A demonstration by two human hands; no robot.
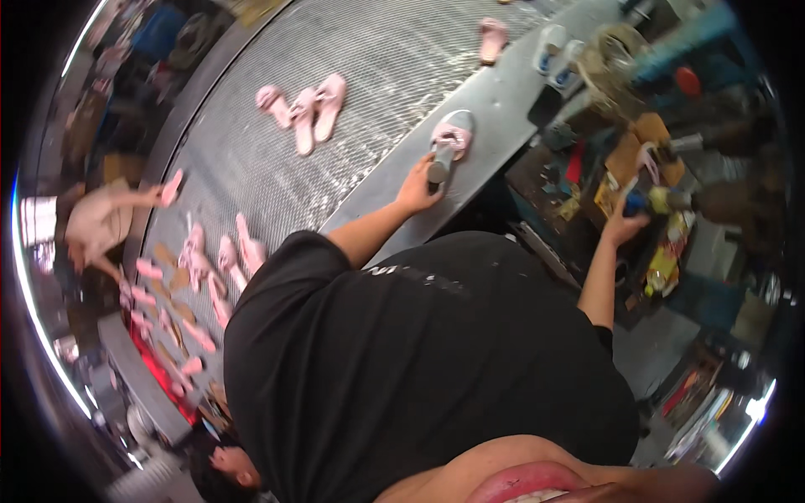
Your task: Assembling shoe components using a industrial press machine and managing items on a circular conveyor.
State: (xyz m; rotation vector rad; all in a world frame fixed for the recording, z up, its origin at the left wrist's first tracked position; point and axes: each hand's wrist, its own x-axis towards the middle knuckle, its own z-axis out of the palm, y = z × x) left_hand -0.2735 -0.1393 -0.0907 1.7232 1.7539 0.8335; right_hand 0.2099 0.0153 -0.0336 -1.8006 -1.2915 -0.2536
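Observation:
Over the metal ledge, my left hand is closed around the heel end of a grey shoe last. A pink slipper upper with a crossed strap sits on the last, its toe pointing away from me. Out to the right, my right hand is bent round a small dark blue part beside a machine. What its fingers grip is blurred. Just beyond that hand, a pink strap-like piece shows among brown cardboard.
A mesh conveyor belt carries several pink slippers beyond the metal ledge. Pale slippers stand at the ledge's far end. Cluttered machinery fills the right. Another person reaches over the belt at far left.

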